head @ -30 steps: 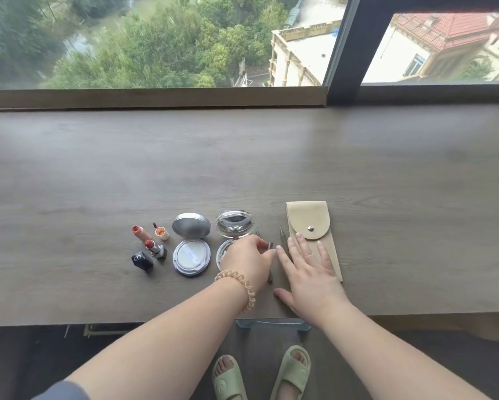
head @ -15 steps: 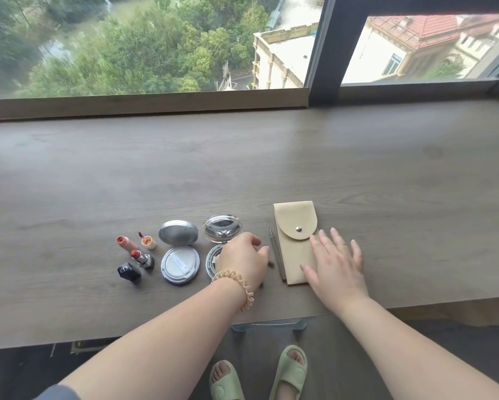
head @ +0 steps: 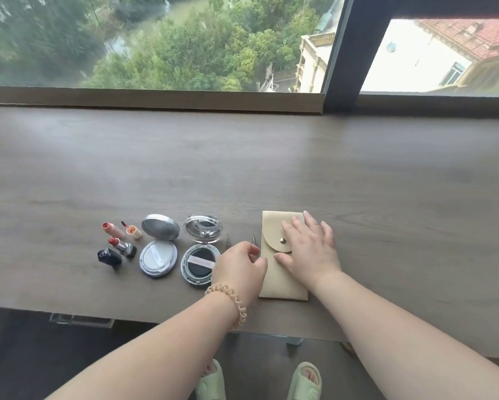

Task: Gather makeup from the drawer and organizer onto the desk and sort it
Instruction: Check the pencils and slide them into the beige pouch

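Flat, the right hand [head: 309,252] presses the beige pouch [head: 277,280] beneath its fingers [head: 311,220].

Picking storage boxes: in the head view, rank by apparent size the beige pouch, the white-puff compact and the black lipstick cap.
1. beige pouch
2. white-puff compact
3. black lipstick cap
All lie at similar distance.

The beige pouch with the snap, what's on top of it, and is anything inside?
The right hand lies flat on the beige pouch, covering part of its flap. The flap is down over the opening, so any contents are hidden.
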The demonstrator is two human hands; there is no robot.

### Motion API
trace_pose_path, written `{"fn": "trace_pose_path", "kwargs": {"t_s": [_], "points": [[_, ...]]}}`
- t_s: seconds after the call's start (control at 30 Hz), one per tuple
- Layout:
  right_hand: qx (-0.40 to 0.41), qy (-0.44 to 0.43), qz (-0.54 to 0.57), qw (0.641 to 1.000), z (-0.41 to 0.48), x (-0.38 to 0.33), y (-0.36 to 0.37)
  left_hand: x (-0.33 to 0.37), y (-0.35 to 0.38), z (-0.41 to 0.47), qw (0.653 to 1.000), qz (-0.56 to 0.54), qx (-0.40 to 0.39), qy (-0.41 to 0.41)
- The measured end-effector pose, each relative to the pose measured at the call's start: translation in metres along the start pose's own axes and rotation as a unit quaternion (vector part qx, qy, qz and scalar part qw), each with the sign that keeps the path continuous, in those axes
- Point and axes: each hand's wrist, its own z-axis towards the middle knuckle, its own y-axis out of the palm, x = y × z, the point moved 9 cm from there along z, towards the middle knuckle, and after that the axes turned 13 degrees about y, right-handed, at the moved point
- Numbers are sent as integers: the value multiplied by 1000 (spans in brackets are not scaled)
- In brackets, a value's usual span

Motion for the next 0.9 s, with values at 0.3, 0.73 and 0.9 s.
{"fn": "trace_pose_path", "kwargs": {"t_s": [0.3, 0.73, 0.9], "points": [[70, -124, -14, 990, 12, 0, -4, 15, 17, -18, 993, -28, 84, -76], [244, -200, 80, 946, -11, -2, -87, 39, -6, -6, 981, -153, 105, -48], [257, -229, 143, 928, -31, -2, -119, 74, 14, -2, 869, -489, -32, -68]]}}
